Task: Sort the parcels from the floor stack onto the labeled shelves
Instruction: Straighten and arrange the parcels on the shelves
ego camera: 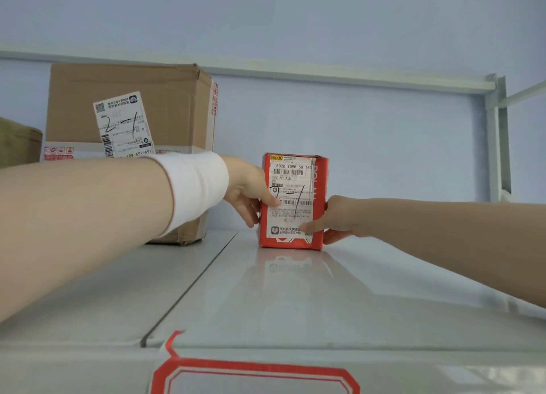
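Note:
A small red parcel (295,234) stands upright on the grey metal shelf (295,290), its white shipping label facing me with "2-1" handwritten on it. My left hand (251,191) grips the parcel's left side, thumb across the label. My right hand (336,219) grips its right side, thumb lying on the label's lower corner. A white band covers my left wrist. The parcel's bottom rests on the shelf surface.
A large brown cardboard box (165,107) with a "2-1" label stands at the back left, beside another brown box (17,145) at the edge. A red-bordered shelf label (254,373) is stuck on the front lip. A metal upright (497,139) closes the right end.

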`<action>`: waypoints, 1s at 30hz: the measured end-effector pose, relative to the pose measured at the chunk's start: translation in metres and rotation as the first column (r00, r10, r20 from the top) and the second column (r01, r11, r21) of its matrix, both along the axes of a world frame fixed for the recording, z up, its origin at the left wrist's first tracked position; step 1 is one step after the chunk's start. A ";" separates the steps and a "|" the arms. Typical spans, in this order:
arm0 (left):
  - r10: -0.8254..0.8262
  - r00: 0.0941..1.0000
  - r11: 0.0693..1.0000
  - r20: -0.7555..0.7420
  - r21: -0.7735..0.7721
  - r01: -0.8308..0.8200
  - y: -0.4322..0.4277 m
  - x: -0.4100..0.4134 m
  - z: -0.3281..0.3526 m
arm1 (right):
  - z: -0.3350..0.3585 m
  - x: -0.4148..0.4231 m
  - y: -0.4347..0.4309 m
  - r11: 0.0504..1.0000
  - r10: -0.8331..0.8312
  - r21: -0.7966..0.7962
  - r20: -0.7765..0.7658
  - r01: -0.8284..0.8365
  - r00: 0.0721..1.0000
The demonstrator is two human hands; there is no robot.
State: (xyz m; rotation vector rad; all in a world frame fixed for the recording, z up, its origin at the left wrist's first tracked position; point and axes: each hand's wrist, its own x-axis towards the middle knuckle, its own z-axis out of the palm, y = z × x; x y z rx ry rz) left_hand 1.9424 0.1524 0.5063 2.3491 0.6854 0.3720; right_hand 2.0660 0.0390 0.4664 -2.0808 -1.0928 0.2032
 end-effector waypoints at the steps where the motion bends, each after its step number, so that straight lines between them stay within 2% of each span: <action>1: 0.003 1.000 1.000 0.009 -0.002 -0.003 0.002 -0.001 0.000 | 0.000 -0.001 0.003 1.000 0.003 0.001 0.008 -0.003 1.000; 19: 0.041 0.999 0.999 0.012 -0.006 -0.041 0.016 -0.001 -0.004 | -0.003 -0.013 0.013 1.000 -0.016 -0.007 0.065 0.016 0.998; 23: 0.094 0.995 0.996 -0.029 -0.003 -0.094 0.013 -0.007 0.001 | -0.002 -0.024 0.000 0.996 -0.037 -0.082 0.064 0.043 0.997; 26: 0.154 0.987 0.986 -0.045 0.068 -0.151 0.009 -0.018 0.009 | 0.003 -0.038 -0.019 0.988 -0.060 -0.137 0.117 0.076 0.991; 30: 0.216 0.974 0.960 -0.069 0.196 -0.199 -0.003 -0.038 0.013 | 0.005 -0.056 -0.038 0.965 -0.092 -0.213 0.273 0.153 0.958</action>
